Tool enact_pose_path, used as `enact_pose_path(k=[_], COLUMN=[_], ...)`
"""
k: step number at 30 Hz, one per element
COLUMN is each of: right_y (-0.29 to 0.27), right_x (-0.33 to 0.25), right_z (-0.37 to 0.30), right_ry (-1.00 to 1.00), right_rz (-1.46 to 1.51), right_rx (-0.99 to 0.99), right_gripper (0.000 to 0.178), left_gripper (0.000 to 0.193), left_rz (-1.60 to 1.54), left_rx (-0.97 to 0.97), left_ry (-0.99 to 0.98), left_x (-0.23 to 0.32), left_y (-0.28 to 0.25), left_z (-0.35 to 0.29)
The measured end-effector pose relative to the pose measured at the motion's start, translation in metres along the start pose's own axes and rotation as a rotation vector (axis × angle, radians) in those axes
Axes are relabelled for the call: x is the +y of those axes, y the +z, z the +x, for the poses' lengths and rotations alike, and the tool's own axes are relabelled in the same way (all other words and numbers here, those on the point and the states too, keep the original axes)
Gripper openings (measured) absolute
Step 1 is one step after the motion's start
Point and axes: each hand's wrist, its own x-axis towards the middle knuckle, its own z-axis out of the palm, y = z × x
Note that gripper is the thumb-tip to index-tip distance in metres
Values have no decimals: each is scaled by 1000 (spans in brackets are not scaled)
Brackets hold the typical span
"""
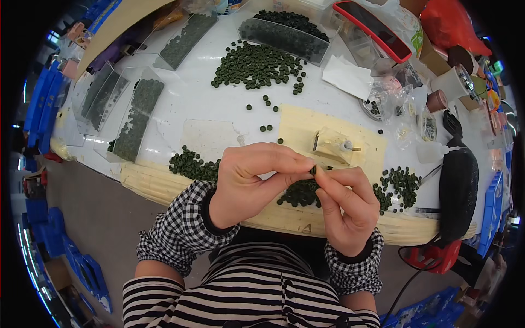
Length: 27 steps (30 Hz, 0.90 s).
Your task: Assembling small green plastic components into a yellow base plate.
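Above the table's front edge, my left hand (243, 177) and my right hand (349, 210) meet fingertip to fingertip. Both pinch one small dark green round piece (313, 170), mostly covered by the fingers. Beneath them lies a heap of like pieces (299, 195), partly hidden by my hands. More are heaped beside my left wrist (188, 164) and right of my right hand (403, 186). Just beyond my fingers, a tape-wrapped block (332, 145) with a white tip and thin pin stands on a yellow taped patch (292, 120).
A large spread of green pieces (254, 65) lies farther back, before a clear bin (284, 41) of them. Clear trays (139, 120) stand at left. To the right are a black corded tool (459, 188), a white tissue (347, 76) and a red-cased phone (374, 30). Yellow padding (147, 183) lines the front edge.
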Motion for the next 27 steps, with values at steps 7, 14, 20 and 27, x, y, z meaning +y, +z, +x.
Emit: enact_pose_path(k=[7,14,20,27], right_y=[-1,0,0,-2], right_x=[2,4,4,3], right_z=[2,2,2,3], right_ry=[-35,-53,-71,-61], right_rz=[-21,-32,-47,-30], right_rx=[1,12,14,-11], right_gripper=[35,35,35,34], left_gripper=[20,18,17,18], left_rz=[-170,-235,-268,-291], left_rx=[20,29,54,43], left_ry=[-91,-141,-162,-162], left_x=[-1,1,3,1], left_y=[2,3,4,4], left_z=[0,0,0,0])
